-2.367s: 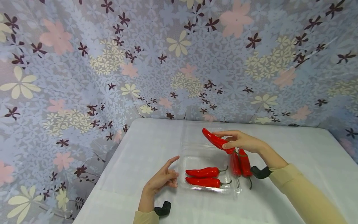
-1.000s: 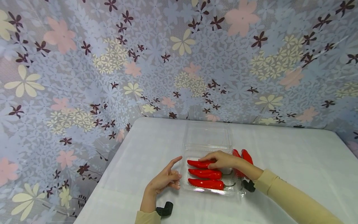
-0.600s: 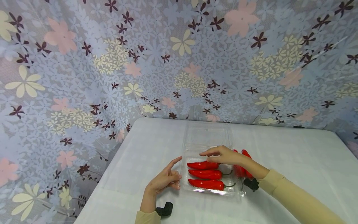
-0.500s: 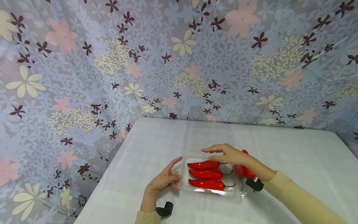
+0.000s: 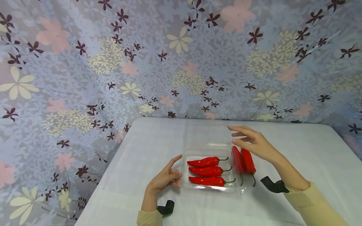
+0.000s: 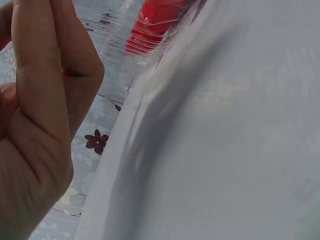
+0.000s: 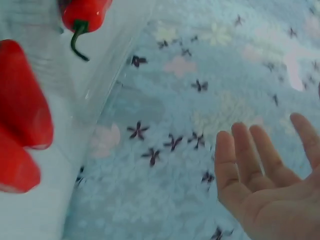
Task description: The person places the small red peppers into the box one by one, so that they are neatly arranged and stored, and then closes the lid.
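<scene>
A clear plastic clamshell box (image 5: 184,182) lies with its lid (image 5: 207,135) folded back. Three red chili peppers sit in its base in a row, stems to the right: a far one (image 5: 205,162), a middle one (image 5: 207,171) and a near one (image 5: 207,181). Just right of the box two more red peppers lie side by side, a left one (image 5: 238,160) and a right one (image 5: 248,161). My left hand (image 5: 164,179) is at the box's left edge, index finger extended. Above the two loose peppers my right hand (image 5: 254,143) holds nothing, its fingers spread in the right wrist view.
A white cloth covers the table (image 5: 141,147). Behind it and to the left hangs a floral-patterned curtain (image 5: 158,72). A black wrist device (image 5: 274,185) is strapped to the right arm, and another one (image 5: 167,207) to the left.
My right hand brought a pepper into the box at the far side, let it go and moved right, over the two loose peppers. The left hand stays at the box's edge.
</scene>
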The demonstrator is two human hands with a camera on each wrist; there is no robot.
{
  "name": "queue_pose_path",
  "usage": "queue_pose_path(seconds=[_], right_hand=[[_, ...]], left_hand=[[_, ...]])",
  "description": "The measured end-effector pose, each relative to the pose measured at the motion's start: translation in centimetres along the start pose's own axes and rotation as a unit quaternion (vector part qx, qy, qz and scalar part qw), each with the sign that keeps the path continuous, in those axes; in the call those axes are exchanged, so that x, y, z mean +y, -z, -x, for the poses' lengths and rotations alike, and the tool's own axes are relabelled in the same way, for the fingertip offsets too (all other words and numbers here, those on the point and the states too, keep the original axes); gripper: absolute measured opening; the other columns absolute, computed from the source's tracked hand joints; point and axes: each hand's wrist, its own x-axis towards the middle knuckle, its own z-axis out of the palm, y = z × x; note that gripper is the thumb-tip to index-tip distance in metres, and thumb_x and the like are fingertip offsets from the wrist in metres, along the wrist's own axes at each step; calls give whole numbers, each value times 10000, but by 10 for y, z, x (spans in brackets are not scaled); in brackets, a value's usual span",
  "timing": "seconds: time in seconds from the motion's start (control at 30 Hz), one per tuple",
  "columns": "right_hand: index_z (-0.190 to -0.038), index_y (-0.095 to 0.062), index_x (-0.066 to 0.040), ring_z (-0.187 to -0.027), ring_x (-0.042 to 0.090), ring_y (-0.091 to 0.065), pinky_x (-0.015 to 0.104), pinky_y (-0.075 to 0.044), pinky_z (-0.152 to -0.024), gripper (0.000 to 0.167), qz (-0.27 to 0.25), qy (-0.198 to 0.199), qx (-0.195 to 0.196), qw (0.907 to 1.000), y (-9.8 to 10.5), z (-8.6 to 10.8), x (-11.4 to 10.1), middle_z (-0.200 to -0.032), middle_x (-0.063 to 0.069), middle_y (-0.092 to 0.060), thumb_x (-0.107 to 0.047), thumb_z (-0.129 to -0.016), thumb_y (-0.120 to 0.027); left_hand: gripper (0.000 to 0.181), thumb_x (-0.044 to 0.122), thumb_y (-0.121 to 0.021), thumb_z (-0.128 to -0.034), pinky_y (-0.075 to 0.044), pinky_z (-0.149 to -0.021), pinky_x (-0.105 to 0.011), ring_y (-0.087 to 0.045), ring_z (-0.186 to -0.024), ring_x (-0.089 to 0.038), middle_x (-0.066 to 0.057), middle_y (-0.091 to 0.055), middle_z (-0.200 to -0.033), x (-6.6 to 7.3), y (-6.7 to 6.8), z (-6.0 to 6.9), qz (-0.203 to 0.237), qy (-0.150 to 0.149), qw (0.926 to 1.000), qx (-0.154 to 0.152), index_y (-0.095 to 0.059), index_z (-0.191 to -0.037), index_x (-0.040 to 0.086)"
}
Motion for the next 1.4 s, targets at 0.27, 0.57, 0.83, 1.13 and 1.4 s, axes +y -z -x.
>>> queue_pose_path(seconds=[0.27, 0.57, 0.83, 1.13, 1.4], right_hand=[[-1463, -371, -159, -1054, 128, -546, 293, -539, -796, 548, -65, -1586, 676, 9850, 3, 41, 35, -1341, 177, -415, -247, -960, -570], [-1470, -325, -86, -1121, 495, -469, 588, -475, -851, 700, 221, -2956, 520, 9536, -13, 66, 79, -1323, 302, -353, -413, -914, -596], [-1401, -398, 19, -1069, 469, -467, 430, -555, -698, 735, 897, -2968, 412, 9498, -26, 70, 88, -1191, 343, -427, -401, -863, -670], [-1359, -418, 68, -1021, 479, -465, 503, -544, -718, 739, 1308, -3089, 264, 9417, -30, 70, 89, -1119, 356, -481, -378, -839, -695], [-1381, -381, 55, -1005, 477, -483, 531, -523, -735, 741, 1322, -3182, 101, 9387, -28, 67, 89, -1108, 375, -493, -347, -841, -692]], left_hand=[[774, -31, -555, -910, -569, -594, -275, -575, -562, -124, -37, -506, -676, 0, 2, 1, 46, -16, 10000, -20, -139, -1521, 198], [757, -18, -554, -914, -576, -615, -302, -558, -562, -126, -39, -501, -673, 2, 2, -2, 7, -131, 9999, 20, -151, -1519, 193], [774, -26, -562, -910, -572, -600, -282, -566, -568, -126, -38, -507, -683, -1, 0, -1, 52, -51, 10000, 0, -140, -1521, 191], [781, -24, -566, -906, -571, -599, -280, -568, -566, -116, -32, -514, -677, 1, -2, 0, 28, -51, 10000, -42, -137, -1521, 193], [780, -32, -566, -904, -570, -590, -276, -565, -560, -128, -39, -510, -674, 1, -2, -2, 24, 29, 10000, -6, -146, -1520, 197]])
